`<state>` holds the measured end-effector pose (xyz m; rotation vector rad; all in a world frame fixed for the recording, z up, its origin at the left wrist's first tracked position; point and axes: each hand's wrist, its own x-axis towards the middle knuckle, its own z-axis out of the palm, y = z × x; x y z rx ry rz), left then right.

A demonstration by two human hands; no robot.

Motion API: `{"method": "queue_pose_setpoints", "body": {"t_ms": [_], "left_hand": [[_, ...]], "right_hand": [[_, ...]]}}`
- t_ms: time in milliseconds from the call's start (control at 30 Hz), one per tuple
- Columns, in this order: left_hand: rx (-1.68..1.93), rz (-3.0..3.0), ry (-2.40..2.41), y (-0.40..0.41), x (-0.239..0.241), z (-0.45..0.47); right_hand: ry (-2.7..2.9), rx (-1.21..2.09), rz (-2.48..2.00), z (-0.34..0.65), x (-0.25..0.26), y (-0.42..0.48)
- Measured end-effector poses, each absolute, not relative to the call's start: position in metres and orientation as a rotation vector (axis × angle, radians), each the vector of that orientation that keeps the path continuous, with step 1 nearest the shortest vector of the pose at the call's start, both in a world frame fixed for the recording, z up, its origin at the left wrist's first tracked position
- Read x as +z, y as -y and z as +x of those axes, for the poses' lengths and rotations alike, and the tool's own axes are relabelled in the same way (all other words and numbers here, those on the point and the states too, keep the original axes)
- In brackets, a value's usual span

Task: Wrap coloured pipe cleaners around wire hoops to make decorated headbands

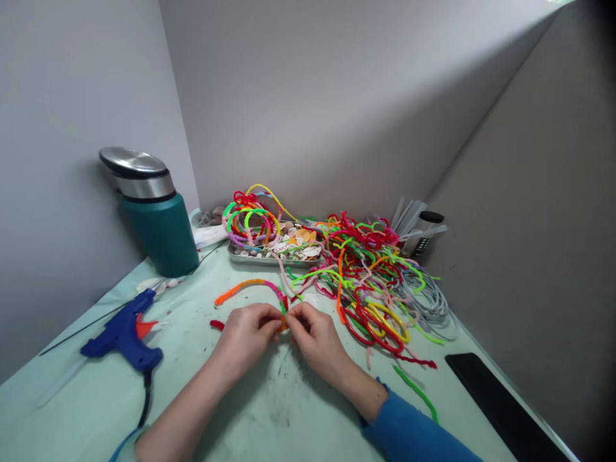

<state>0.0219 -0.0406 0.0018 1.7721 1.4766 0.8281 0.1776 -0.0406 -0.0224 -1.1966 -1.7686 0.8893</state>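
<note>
My left hand [246, 335] and my right hand [315, 337] meet at the middle of the pale green table [269, 410]. Both pinch the near end of a twisted pipe cleaner strand [250, 284], which is orange, pink and green and arcs away to the left over the table. The fingertips of both hands are pressed together around the strand's end. A short red piece [217, 325] lies just left of my left hand. A big tangle of coloured pipe cleaners [370, 276] lies right of and beyond my right hand.
A blue glue gun [126, 332] with its cord lies at the left. A teal flask [156, 215] stands in the back-left corner. A metal tray [269, 256] holds shells and pipe cleaner loops. A black flat object [495, 401] lies at the right edge. Grey walls enclose the table.
</note>
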Motion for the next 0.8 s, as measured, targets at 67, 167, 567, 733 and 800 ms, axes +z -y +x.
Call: {"method": "queue_pose_setpoints", "body": {"t_ms": [67, 167, 567, 733, 800], "left_hand": [[0.847, 1.729, -1.484, 0.040, 0.002, 0.022], [0.897, 1.563, -1.436, 0.039, -0.001, 0.022], [0.944, 1.389, -1.368, 0.036, -0.005, 0.021], [0.890, 1.537, -1.436, 0.040, 0.000, 0.021], [0.890, 1.564, -1.434, 0.040, -0.001, 0.021]], "right_hand": [[1.763, 0.888, -1.198, 0.178, -0.022, 0.040], [1.690, 1.006, -1.195, 0.177, -0.023, 0.039], [1.495, 1.318, -1.136, 0.179, -0.021, 0.031], [1.586, 1.264, -1.133, 0.180, -0.022, 0.031], [1.595, 1.279, -1.125, 0.181, -0.021, 0.031]]}}
